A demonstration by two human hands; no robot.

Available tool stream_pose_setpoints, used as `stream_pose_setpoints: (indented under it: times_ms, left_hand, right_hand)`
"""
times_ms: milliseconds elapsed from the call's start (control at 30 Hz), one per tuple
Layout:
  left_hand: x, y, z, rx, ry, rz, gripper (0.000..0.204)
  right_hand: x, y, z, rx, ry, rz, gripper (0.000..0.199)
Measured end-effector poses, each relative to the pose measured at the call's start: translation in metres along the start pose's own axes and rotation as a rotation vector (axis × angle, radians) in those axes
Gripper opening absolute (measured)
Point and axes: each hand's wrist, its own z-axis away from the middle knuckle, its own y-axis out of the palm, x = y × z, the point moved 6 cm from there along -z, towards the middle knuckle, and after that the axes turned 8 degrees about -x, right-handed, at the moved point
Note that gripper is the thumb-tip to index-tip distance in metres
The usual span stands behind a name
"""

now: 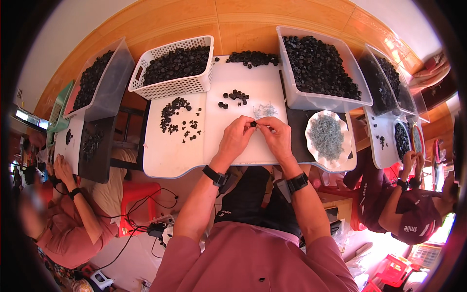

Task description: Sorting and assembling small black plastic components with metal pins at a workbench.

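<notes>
Over the front part of the white table (180, 158), my left hand (235, 139) pinches a small black plastic part (253, 124) between its fingertips. My right hand (277, 139) is closed at the same part, its thumb and forefinger meeting it from the right; whether a screw is also there cannot be made out. Just beyond my fingers lies a loose patch of thin silvery screws (265, 110). A small group of round black knob-like pieces (236, 96) sits farther back. To the left, smaller black parts (172, 112) are scattered over the tabletop.
A white perforated basket (170, 91) and a clear plastic bin (326, 100), both full of black pieces, stand at the back. A scalloped white dish (346, 158) of screws is at right. Co-workers sit at side tables; a red stool (139, 207) and cables are below left.
</notes>
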Motion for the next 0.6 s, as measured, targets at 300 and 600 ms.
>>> stream_pose_setpoints:
  times_ms: [300, 600]
  left_hand:
    - [0.004, 0.0, 0.001, 0.012, 0.007, -0.037, 0.021]
    - [0.006, -0.001, -0.003, 0.055, -0.106, 0.035, 0.021]
  right_hand:
    - [0.01, 0.002, 0.003, -0.021, -0.163, 0.044, 0.011]
    - [0.025, 0.009, 0.01, -0.018, -0.41, 0.158, 0.019]
